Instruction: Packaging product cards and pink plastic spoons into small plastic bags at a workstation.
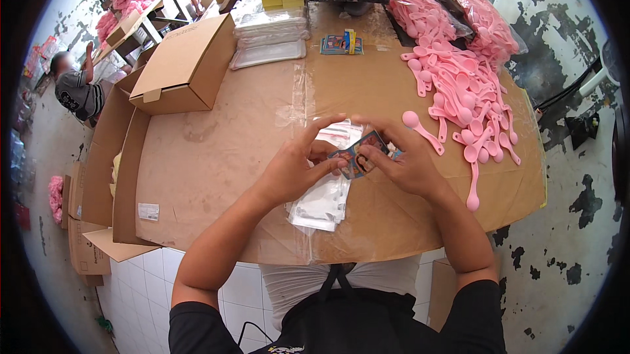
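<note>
A small colourful printed card is held between both hands above the middle of the table. My left hand pinches its left end between thumb and fingers. My right hand grips the other end, its thumb lying on the printed face. Another bit of blue print peeks out by the right fingers; whether it belongs to the same card is unclear. Under the hands lies a loose stack of clear plastic bags, partly covered by them. A single pink spoon rests just beyond my right hand.
Many pink spoons spread from filled bags at the right. A bundle of cards sits at the far middle, near stacked plastic packs. A cardboard box stands far left; a person is beyond it.
</note>
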Demonstrator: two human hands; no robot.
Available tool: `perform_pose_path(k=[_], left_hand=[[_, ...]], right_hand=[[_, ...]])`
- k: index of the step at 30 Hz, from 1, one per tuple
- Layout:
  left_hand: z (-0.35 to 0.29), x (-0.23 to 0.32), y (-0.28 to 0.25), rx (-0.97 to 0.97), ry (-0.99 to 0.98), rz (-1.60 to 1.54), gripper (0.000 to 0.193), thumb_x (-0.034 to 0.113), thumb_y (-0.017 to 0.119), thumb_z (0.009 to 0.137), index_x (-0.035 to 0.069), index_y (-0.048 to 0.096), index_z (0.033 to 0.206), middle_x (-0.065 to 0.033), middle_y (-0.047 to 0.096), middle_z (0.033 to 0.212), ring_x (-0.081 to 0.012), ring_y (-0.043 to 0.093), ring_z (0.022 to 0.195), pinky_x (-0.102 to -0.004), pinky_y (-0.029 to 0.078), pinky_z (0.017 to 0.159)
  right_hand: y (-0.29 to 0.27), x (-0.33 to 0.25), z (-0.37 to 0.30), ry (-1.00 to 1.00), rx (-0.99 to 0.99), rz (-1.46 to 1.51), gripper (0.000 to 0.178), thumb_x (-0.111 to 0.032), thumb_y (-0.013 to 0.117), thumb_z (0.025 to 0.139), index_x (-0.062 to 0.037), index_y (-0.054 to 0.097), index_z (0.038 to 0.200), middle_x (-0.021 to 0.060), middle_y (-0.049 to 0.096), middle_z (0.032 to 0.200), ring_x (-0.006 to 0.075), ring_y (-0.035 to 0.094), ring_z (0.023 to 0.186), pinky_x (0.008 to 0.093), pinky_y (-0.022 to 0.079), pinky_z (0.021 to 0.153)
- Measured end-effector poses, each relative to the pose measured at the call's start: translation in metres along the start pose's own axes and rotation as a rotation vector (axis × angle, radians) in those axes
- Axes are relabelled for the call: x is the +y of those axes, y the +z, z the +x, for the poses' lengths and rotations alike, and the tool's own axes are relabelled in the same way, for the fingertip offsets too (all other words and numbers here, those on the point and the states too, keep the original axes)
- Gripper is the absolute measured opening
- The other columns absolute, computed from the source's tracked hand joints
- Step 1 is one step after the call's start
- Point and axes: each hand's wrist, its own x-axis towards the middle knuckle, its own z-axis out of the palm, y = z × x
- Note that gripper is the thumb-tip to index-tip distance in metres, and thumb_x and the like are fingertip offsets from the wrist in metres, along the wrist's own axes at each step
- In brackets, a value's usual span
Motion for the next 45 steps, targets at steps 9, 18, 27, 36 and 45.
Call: perform_pose_path(k=[9,18,27,36,45], left_hand=[[-0.001,0.001,0.002,0.040,0.015,0.005,0.071,0.009,0.071,0.093,0.008,0.031,0.152,-0.0143,0.075,0.097,-0.0173,0.072,0.090,-0.0298,0.056,0.079],[0.001,0.002,0.005,0.152,0.017,-0.215,0.064,0.000,0.064,0.095,0.005,0.032,0.149,-0.0161,0.071,0.107,-0.0157,0.070,0.097,-0.0261,0.058,0.080],[0.001,0.012,0.003,0.087,-0.108,-0.187,0.058,0.001,0.065,0.095,0.002,0.037,0.145,-0.0150,0.071,0.109,-0.0127,0.069,0.093,-0.0258,0.058,0.075],[0.003,0.007,-0.005,0.137,-0.045,-0.202,0.052,0.002,0.067,0.095,-0.003,0.043,0.141,-0.0120,0.070,0.110,-0.0118,0.067,0.102,-0.0259,0.057,0.086],[0.000,-0.002,-0.003,0.105,-0.045,-0.219,0.051,0.001,0.069,0.093,-0.003,0.047,0.138,-0.0123,0.068,0.113,-0.0118,0.066,0.102,-0.0257,0.055,0.088]], right_hand=[[-0.015,0.021,-0.001,0.168,0.065,0.070,0.038,-0.012,0.074,0.090,-0.0036,0.063,0.126,0.0006,0.067,0.089,0.0065,0.058,0.077,0.0220,0.045,0.065],[0.003,0.007,-0.001,0.102,0.193,0.113,0.027,-0.014,0.077,0.087,-0.0046,0.070,0.111,0.0040,0.066,0.088,0.0095,0.058,0.074,0.0253,0.045,0.064],[0.005,0.006,-0.003,0.086,0.062,-0.052,0.021,-0.011,0.074,0.087,-0.0021,0.068,0.105,0.0068,0.063,0.090,0.0161,0.059,0.073,0.0303,0.047,0.065],[-0.095,0.019,-0.017,0.298,-0.012,-0.541,0.022,-0.011,0.076,0.080,-0.0020,0.065,0.097,0.0080,0.064,0.088,0.0203,0.061,0.080,0.0326,0.048,0.072],[-0.071,0.008,-0.002,0.188,0.028,-0.340,0.018,-0.003,0.062,0.088,0.0024,0.066,0.105,0.0103,0.064,0.090,0.0187,0.061,0.078,0.0325,0.049,0.070]])
